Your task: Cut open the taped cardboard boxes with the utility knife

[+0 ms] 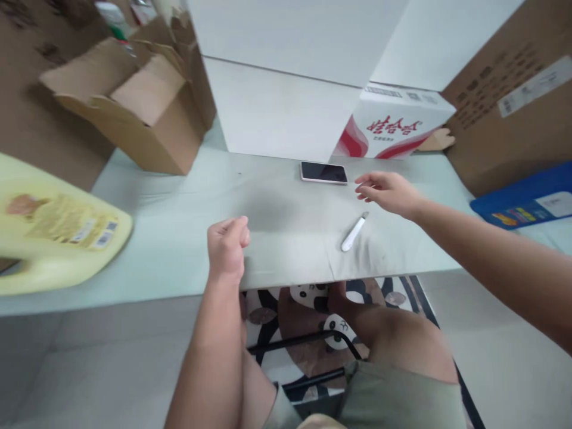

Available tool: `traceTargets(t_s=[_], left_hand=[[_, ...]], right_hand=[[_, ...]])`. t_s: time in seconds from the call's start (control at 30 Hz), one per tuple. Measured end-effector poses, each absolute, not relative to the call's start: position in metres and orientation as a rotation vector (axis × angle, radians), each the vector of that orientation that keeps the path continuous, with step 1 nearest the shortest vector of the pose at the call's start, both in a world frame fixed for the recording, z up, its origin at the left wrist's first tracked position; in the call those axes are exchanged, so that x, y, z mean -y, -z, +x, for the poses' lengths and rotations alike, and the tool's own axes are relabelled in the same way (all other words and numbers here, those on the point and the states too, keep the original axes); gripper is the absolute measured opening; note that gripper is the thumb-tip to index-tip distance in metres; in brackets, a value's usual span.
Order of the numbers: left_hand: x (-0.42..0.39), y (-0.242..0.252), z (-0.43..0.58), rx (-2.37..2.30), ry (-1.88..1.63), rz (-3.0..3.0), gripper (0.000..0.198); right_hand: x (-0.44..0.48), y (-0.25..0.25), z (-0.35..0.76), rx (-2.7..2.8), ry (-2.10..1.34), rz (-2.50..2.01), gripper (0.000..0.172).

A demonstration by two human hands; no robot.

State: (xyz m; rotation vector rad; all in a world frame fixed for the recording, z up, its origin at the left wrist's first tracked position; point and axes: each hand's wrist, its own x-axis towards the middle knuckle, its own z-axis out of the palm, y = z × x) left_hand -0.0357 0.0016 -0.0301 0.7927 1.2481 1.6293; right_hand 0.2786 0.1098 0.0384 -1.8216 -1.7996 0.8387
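My left hand (227, 247) is closed in a fist above the front part of the pale green table (170, 238); nothing shows in it. My right hand (386, 192) hovers at the right with its fingers apart and slightly bent, holding nothing. Just left of its fingertips lies a phone (323, 172) with a dark screen and a light edge. A white-handled tool (354, 233), like a small knife or peeler, rests on the cloth below my right hand, its tip pointing away from me.
Open cardboard boxes (179, 128) and a yellow jug (67, 232) stand at the left. Behind the phone are a white panel (281, 113) and a red-and-white carton (397, 125). A blue package (531, 199) and a large brown box (509, 95) are at the right.
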Motion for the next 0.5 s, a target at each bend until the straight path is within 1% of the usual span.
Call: traceTargets(t_s=[0.07, 0.13, 0.23, 0.3, 0.37, 0.43, 0.5], left_hand=[[0.003, 0.030, -0.046, -1.266, -1.621, 0.805, 0.054], [0.006, 0.030, -0.056, -1.292, -1.610, 0.837, 0.053], [0.008, 0.027, -0.068, -1.351, -1.613, 0.832, 0.049], [0.009, 0.024, -0.075, -1.357, -1.624, 0.810, 0.050], [0.009, 0.021, -0.081, -1.344, -1.635, 0.807, 0.051], [0.009, 0.019, -0.085, -1.352, -1.647, 0.811, 0.051], [0.010, 0.018, -0.088, -1.386, -1.655, 0.802, 0.050]], right_hand=[[-0.117, -0.039, 0.221, 2.117, -0.733, -1.630, 0.013], [-0.123, -0.038, 0.157, 2.366, -0.625, -1.345, 0.019], [-0.131, -0.040, 0.058, 2.551, -0.549, -0.939, 0.032], [-0.136, -0.044, -0.003, 2.622, -0.492, -0.774, 0.036], [-0.142, -0.052, -0.054, 2.676, -0.416, -0.761, 0.041], [-0.149, -0.060, -0.089, 2.701, -0.323, -0.883, 0.046], [-0.156, -0.065, -0.109, 2.715, -0.259, -0.944, 0.046]])
